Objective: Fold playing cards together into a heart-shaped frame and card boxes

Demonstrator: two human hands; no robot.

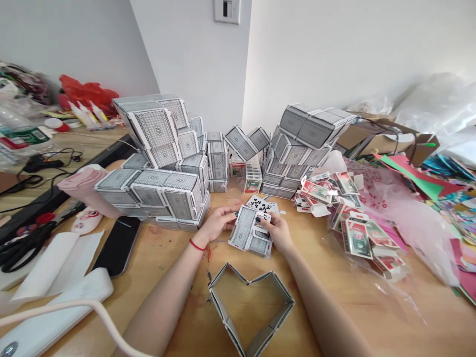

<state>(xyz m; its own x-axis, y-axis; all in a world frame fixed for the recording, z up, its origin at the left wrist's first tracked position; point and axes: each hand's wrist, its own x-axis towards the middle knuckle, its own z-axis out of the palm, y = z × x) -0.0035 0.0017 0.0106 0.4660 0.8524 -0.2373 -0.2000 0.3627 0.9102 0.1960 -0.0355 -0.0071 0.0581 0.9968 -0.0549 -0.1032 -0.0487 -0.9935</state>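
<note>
In the middle of the table, my two hands are at a piece made of playing cards [243,227] with grey patterned backs. My left hand [215,227], a red string round its wrist, grips the piece's left edge between thumb and fingers. From the other side my right hand [278,233] pinches it, thumb on top. Loose cards with black clubs [256,202] lie just behind, partly under the piece. Nearer me, between my forearms, an open heart-shaped frame [223,310] of folded cards stands on the table.
Stacked card-covered blocks rise at left [163,193] and right [308,126]. Red-and-green card boxes [357,238] lie heaped at right beside plastic bags [412,223]. At left are a black phone [118,245], scissors [28,243], a white device [59,312] with a cable, and glue bottles [87,115].
</note>
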